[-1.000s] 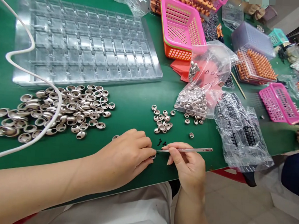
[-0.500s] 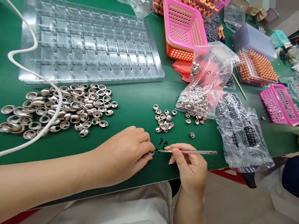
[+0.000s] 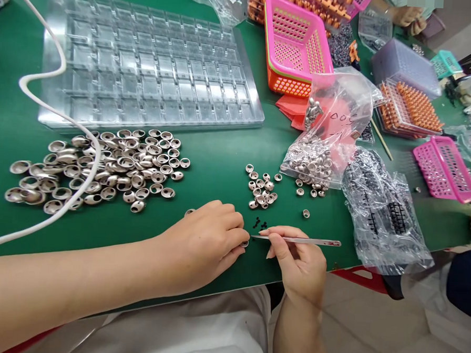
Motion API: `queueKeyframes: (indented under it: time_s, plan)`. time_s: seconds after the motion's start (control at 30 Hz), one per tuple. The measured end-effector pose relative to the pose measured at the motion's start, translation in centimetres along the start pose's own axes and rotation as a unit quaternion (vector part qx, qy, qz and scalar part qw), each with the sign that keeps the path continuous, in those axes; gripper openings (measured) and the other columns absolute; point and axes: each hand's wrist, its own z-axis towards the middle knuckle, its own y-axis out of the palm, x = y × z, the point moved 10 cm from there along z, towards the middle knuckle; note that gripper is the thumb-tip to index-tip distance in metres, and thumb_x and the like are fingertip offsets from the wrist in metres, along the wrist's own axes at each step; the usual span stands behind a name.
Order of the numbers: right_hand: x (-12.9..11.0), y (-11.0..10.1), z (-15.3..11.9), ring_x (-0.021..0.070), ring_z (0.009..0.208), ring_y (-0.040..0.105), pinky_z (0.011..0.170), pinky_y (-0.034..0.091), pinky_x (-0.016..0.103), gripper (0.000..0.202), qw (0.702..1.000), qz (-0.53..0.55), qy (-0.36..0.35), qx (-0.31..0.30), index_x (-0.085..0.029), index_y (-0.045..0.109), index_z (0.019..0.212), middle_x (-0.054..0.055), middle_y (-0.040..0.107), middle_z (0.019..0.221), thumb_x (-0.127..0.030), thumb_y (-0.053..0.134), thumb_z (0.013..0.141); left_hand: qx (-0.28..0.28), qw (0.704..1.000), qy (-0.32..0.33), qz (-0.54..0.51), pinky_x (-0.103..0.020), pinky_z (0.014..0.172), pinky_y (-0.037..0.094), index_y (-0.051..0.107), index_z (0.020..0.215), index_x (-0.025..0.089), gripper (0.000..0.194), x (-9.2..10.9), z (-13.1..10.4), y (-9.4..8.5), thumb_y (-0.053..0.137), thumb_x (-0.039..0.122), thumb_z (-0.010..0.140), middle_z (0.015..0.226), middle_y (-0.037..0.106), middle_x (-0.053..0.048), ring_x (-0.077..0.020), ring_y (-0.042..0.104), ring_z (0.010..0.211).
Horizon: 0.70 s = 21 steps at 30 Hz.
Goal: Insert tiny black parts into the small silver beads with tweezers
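My left hand (image 3: 212, 244) is closed, its fingertips pinching a small silver metal ring-shaped cup (image 3: 245, 244) on the green table. My right hand (image 3: 298, 259) grips metal tweezers (image 3: 314, 242), whose tips point left and reach the edge of that cup by my left fingertips. Whether the tips hold a tiny piece, I cannot tell. Tiny black pieces (image 3: 257, 222) lie just beyond the tweezers. A small cluster of silver cups (image 3: 264, 191) sits farther back. Another cup (image 3: 189, 212) is partly hidden behind my left hand.
A large pile of silver cups (image 3: 121, 165) lies left, crossed by a white cable (image 3: 61, 109). Behind it is a clear compartment tray (image 3: 154, 67). To the right are a bag of metal parts (image 3: 319, 160), a bag of black parts (image 3: 387, 205) and pink baskets (image 3: 298, 37). Other people's hands show at the right.
The tweezer tips have come up to the cup in my left fingers; before, a small gap lay between them. The whole view has shifted slightly, and a cup now shows behind my left hand.
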Motion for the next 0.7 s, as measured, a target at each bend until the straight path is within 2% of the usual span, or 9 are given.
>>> queueKeyframes:
  time_s: [0.43, 0.7]
  plan:
    - [0.24, 0.14, -0.15, 0.0128, 0.059, 0.067, 0.052, 0.054, 0.024, 0.013, 1.000, 0.023, 0.013, -0.008, -0.025, 0.077, 0.093, 0.000, 0.076, 0.078, -0.031, 0.065, 0.095, -0.002, 1.000, 0.000, 0.001, -0.037, 0.070, 0.042, 0.076, 0.098, 0.017, 0.014, 0.02, -0.10, -0.08, 0.062, 0.017, 0.095, 0.085, 0.068, -0.004, -0.0210, 0.057, 0.078]
    - [0.20, 0.18, -0.11, 0.0114, 0.057, 0.065, 0.051, 0.053, 0.024, 0.013, 0.999, 0.030, 0.011, -0.006, -0.024, 0.077, 0.093, 0.001, 0.078, 0.083, -0.031, 0.066, 0.095, -0.010, 1.000, -0.004, 0.002, -0.037, 0.072, 0.043, 0.076, 0.098, 0.017, 0.014, -0.02, -0.19, -0.06, 0.062, 0.018, 0.096, 0.085, 0.068, -0.004, -0.0205, 0.057, 0.077]
